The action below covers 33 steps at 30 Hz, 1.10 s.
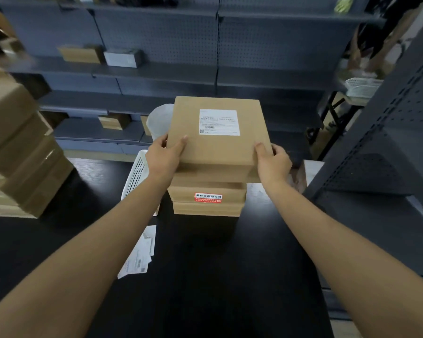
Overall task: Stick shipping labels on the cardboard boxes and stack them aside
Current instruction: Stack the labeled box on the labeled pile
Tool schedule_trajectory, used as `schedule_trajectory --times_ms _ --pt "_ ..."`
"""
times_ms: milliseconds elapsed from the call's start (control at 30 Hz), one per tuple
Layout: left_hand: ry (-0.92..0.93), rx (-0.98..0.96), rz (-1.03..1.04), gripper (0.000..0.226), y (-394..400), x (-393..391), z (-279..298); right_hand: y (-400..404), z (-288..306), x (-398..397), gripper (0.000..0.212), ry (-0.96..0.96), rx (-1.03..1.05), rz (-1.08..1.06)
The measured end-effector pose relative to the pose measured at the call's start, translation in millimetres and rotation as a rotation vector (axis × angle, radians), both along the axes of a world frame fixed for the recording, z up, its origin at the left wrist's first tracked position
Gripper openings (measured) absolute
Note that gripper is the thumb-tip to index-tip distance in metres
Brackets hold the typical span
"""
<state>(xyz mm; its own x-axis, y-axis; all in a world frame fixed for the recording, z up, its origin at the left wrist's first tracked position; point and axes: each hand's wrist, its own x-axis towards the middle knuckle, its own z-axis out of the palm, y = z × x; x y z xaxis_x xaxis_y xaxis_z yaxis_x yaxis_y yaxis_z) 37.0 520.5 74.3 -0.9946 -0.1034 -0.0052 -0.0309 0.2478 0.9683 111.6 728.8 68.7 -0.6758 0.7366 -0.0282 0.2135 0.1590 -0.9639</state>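
Your left hand (165,152) and right hand (271,159) grip the near corners of the top box (217,147), thumbs on its lid, fingers curled round its sides. It sits on the stack (206,203) on the desk (205,276), label (219,122) facing up.

Black table (205,276): box stack (206,203), basket (136,175), labels (142,254)

At the centre of the frame, the top cardboard box (217,132) carries a white shipping label (219,122) with a barcode and a QR code; its print is too small to read. Lower down, a red sticker (208,198) on a stacked box (206,192) bears white Chinese characters, not clearly legible. The loose labels (139,254) at lower left are blurred.
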Motion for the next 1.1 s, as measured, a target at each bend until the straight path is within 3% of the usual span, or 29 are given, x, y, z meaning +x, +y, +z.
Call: schedule_trajectory --times_ms 300,633,833,1000,1100 --pt "-0.111 -0.139 -0.009 0.061 -10 -53 -61 -13 -63 -47 0.04 -0.14 0.007 0.039" --pt "-0.084 -0.117 0.011 0.047 -7 -53 -72 -19 -65 -51 0.054 -0.214 0.088 0.002" --pt "-0.158 -0.08 -0.076 0.052 -14 -61 -65 -22 -51 -48 0.071 -0.312 0.25 0.005" --pt "-0.227 -0.044 -0.135 0.064 -28 -66 -55 -37 -34 -39 0.052 -0.252 0.556 -0.049" --pt "-0.171 -0.075 -0.089 0.054 -42 -60 -55 -57 -30 -30 0.042 -0.217 0.715 -0.033"
